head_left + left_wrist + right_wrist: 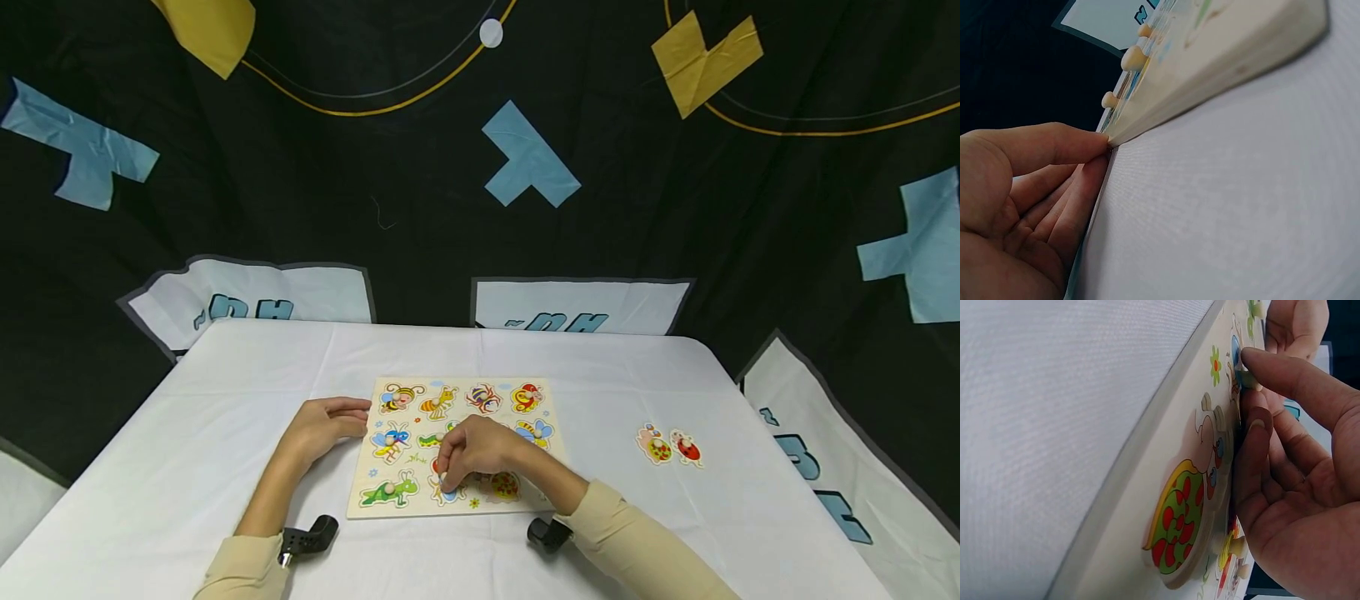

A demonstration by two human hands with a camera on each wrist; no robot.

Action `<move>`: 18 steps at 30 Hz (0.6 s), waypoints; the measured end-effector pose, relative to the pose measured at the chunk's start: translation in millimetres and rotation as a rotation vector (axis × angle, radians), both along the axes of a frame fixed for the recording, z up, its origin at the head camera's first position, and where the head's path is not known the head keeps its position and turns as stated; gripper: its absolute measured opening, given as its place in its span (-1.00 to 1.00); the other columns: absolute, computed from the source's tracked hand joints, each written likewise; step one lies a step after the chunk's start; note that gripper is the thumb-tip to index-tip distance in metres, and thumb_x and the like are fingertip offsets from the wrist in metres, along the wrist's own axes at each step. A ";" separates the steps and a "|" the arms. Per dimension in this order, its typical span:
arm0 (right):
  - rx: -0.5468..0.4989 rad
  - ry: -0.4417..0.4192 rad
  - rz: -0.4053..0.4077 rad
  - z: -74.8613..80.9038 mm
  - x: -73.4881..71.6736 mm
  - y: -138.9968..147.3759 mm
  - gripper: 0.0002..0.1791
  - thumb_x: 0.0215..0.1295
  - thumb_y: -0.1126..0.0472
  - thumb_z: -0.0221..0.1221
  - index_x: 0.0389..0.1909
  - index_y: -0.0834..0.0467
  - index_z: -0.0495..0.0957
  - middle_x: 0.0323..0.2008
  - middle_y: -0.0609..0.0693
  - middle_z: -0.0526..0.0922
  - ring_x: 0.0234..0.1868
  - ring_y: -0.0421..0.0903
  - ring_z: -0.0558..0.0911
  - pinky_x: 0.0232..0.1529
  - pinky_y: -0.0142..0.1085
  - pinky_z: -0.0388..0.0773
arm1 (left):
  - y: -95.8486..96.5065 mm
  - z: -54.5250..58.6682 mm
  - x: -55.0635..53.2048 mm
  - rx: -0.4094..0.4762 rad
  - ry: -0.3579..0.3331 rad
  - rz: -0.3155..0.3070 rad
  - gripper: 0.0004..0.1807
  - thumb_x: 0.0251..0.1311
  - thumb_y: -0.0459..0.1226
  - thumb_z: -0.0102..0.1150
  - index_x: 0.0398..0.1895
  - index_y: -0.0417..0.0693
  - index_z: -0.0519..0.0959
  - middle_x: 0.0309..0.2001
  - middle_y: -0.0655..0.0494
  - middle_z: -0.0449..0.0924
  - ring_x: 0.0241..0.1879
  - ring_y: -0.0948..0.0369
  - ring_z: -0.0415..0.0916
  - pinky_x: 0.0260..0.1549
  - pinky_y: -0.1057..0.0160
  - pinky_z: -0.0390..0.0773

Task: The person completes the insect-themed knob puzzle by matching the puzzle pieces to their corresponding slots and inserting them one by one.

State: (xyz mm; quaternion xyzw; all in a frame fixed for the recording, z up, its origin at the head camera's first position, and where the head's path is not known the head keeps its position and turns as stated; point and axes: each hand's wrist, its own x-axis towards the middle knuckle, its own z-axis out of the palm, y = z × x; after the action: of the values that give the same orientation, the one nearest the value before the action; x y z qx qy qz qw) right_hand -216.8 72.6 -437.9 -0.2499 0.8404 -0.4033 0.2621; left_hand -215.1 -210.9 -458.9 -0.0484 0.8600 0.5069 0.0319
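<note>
A wooden knob puzzle board (416, 458) with colourful insect pieces lies flat on the white table. My right hand (480, 450) is over its lower middle, thumb and fingers pinching the wooden knob (1249, 380) of an insect piece with blue and red parts. That piece (450, 497) is partly hidden by the fingers and sits at its place on the board. Below my palm a snail-shaped recess (1179, 512) shows its picture and no knob. At the board's left edge my left hand (318, 429) rests, extended fingertips touching the edge (1147, 122).
Two loose pieces, a snail (655, 444) and a ladybird (686, 447), lie on the table (600, 383) right of the board. Knobbed pieces such as a grasshopper (390, 490) and a spider (483, 398) sit in the board. A black curtain (420, 217) hangs behind.
</note>
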 end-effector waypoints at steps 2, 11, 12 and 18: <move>0.006 -0.002 0.001 0.7 0.0 0.7 -0.84 -0.08 0.33 0.52 -0.47 0.12 0.73 -0.63 -0.13 0.68 -0.59 -0.23 0.48 -0.57 -0.41 0.32 | 0.2 0.0 0.0 0.000 -0.002 0.000 -0.46 0.06 -0.32 0.42 0.19 -0.17 0.63 -0.04 -0.03 0.77 0.06 0.10 0.62 0.27 -0.08 0.35; -0.003 -0.029 0.002 7.1 -0.1 6.8 -0.85 -0.04 0.31 0.51 -0.43 0.12 0.73 -0.57 -0.09 0.72 -0.54 -0.20 0.54 -0.48 -0.37 0.40 | -0.1 0.2 0.8 0.012 -0.007 -0.003 -0.46 0.08 -0.34 0.41 0.20 -0.20 0.62 -0.05 -0.05 0.77 -0.08 0.22 0.69 0.24 -0.05 0.37; -0.006 -0.028 0.000 8.0 -0.5 8.2 -0.85 -0.03 0.32 0.51 -0.43 0.12 0.73 -0.57 -0.08 0.73 -0.54 -0.19 0.55 -0.48 -0.36 0.41 | -0.1 0.4 0.8 0.011 -0.007 -0.002 -0.46 0.08 -0.34 0.40 0.20 -0.20 0.62 -0.05 -0.04 0.77 -0.09 0.25 0.68 0.23 -0.04 0.38; -0.009 -0.003 -0.017 12.5 -5.4 18.4 -0.84 -0.02 0.31 0.50 -0.39 0.13 0.74 -0.56 -0.08 0.74 -0.51 -0.19 0.59 -0.43 -0.39 0.43 | 0.2 0.6 0.2 0.007 -0.013 -0.002 -0.46 0.08 -0.33 0.41 0.20 -0.20 0.62 -0.06 -0.03 0.78 -0.12 0.27 0.69 0.13 0.10 0.41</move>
State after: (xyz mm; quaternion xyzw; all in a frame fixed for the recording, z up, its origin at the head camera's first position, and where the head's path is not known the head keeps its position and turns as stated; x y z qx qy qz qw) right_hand -222.2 91.1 -425.4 -0.2431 0.8402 -0.4098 0.2588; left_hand -214.9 -210.8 -458.2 -0.0505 0.8582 0.5095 0.0381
